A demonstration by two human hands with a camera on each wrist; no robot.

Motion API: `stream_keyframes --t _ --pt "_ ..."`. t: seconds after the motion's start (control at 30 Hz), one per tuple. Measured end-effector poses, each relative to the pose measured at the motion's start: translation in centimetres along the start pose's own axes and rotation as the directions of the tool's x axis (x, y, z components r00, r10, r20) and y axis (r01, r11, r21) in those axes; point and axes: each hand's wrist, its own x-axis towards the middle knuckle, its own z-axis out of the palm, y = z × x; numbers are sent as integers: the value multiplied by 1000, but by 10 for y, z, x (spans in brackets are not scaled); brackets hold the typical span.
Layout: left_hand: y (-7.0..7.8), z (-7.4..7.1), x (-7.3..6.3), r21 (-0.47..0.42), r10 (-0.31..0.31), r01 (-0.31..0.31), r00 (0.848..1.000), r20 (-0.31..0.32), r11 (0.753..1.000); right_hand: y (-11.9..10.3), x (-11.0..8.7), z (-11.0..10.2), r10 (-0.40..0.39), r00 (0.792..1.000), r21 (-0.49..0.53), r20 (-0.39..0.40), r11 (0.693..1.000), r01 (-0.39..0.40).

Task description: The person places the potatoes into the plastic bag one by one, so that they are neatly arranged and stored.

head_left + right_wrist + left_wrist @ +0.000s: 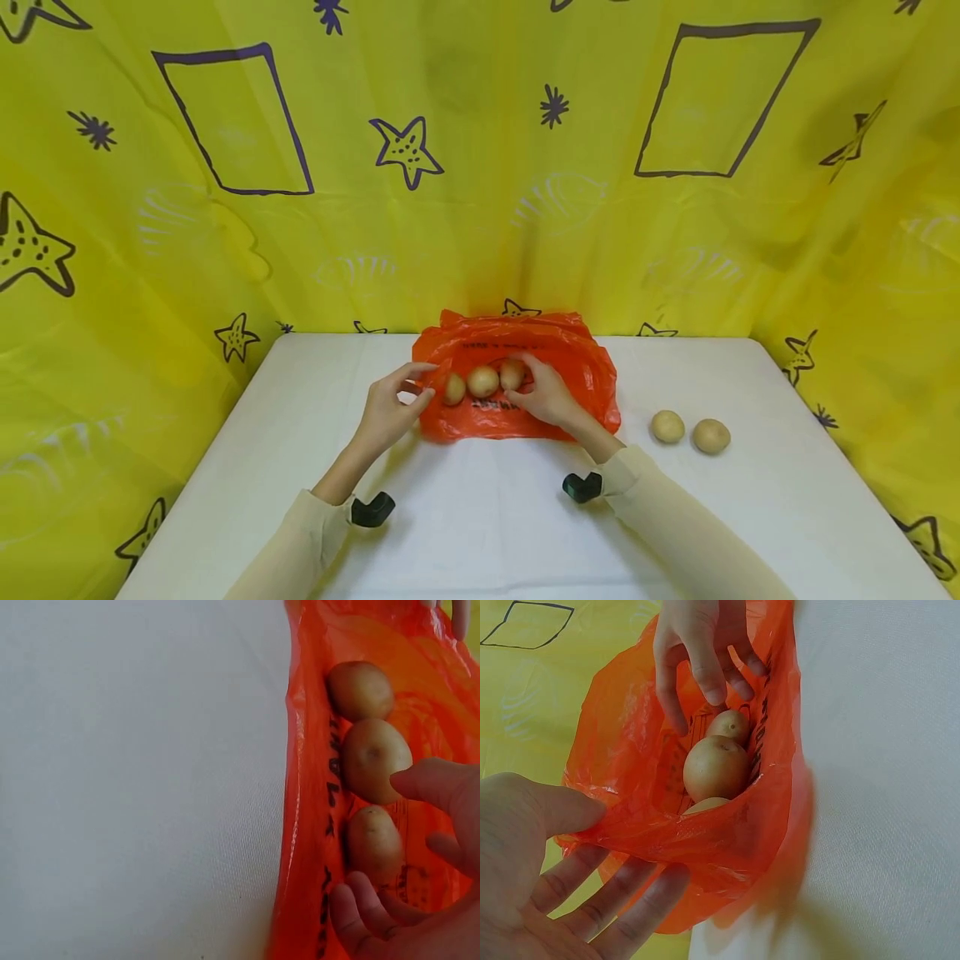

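An orange-red plastic bag (577, 392) with dark printing lies on its side, its mouth facing me. Inside, three potatoes (483, 382) sit in a row, touching or nearly so. At the bag's left edge is my left hand (388, 408); in the left wrist view its thumb and spread fingers hold the rim (675, 832) between them. My right hand (546, 393) reaches into the mouth, around the rightmost potato (373, 840). Its thumb and fingers are spread, with gaps to that potato in the right wrist view.
Two more potatoes (667, 427) lie side by side on the white table (480, 533), right of the bag. A yellow curtain (480, 233) with drawn stars and frames hangs behind and at both sides. Each wrist wears a dark device (372, 509).
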Motion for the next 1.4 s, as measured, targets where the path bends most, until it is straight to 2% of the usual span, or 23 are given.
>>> stream_keyframes --t 0.23,0.4,0.83,1.17,1.4 --pt "-2 2 2 2 11 -11 1000 0 1000 -11 -14 -3 35 999 -16 13 999 -35" --pt "0 4 3 1 1 -1 1000 12 1000 -20 -26 -10 18 998 -6 55 1000 -18" --pt "-1 3 2 2 -2 2 1000 4 1000 -32 -41 -22 -121 988 16 97 993 120" --pt "-3 2 1 3 8 -8 1000 7 1000 -35 -56 -37 -288 955 28 73 958 287" --pt "-3 3 2 -2 11 -11 1000 6 1000 -31 -66 -47 -344 937 -28 56 938 346"
